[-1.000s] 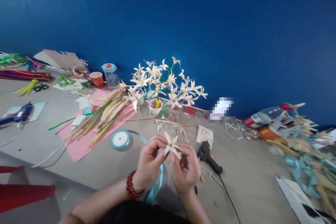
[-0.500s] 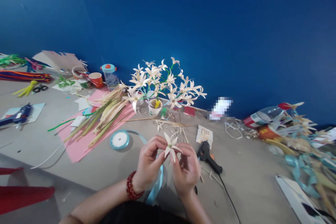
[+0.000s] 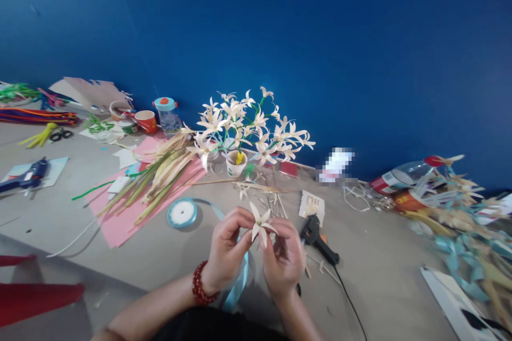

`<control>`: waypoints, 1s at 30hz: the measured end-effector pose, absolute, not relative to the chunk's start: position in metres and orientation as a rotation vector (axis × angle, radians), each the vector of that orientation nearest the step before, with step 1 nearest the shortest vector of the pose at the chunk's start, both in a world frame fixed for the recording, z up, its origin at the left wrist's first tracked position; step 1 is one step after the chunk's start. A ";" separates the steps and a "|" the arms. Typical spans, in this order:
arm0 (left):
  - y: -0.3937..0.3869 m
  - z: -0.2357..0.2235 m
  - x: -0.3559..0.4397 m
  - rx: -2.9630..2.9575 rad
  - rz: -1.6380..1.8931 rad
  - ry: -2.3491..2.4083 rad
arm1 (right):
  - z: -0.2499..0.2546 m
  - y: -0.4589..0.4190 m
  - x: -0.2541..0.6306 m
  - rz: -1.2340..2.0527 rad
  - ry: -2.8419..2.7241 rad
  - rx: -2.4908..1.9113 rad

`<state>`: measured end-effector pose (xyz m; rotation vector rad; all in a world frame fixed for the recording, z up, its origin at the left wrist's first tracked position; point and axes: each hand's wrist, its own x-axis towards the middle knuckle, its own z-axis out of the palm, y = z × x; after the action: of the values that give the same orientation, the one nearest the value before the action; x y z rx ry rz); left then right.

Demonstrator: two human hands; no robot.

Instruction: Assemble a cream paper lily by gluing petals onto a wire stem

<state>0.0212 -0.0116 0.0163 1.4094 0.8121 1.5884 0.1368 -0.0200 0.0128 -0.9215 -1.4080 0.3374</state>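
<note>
A small cream flower made of leaf strips is held up between my two hands over the table. My left hand, with a red bead bracelet on the wrist, pinches its petals from the left. My right hand is curled round its base from the right. Under my hands lies a light blue ribbon that trails from a ribbon spool. A black glue gun lies just right of my right hand.
A cup of finished cream flowers stands behind. Dried leaves lie on pink paper. A blue glue gun, scissors, cups and a jar sit at left. Ribbon-and-leaf clutter fills the right.
The flower has turned slightly between my fingers, with its lower petals now pointing down. My hands stay in the same place.
</note>
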 end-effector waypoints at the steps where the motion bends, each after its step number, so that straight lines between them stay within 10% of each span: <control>1: -0.011 0.017 0.021 1.408 1.589 0.807 | 0.013 -0.020 0.137 0.343 -1.411 -0.918; 30: -0.012 0.010 0.024 1.189 1.473 0.801 | 0.007 -0.018 0.137 0.519 -1.339 -0.997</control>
<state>0.0237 -0.0115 0.0096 1.1891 0.8006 1.4729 0.1374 -0.0183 0.0071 -0.9975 -1.3391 0.5194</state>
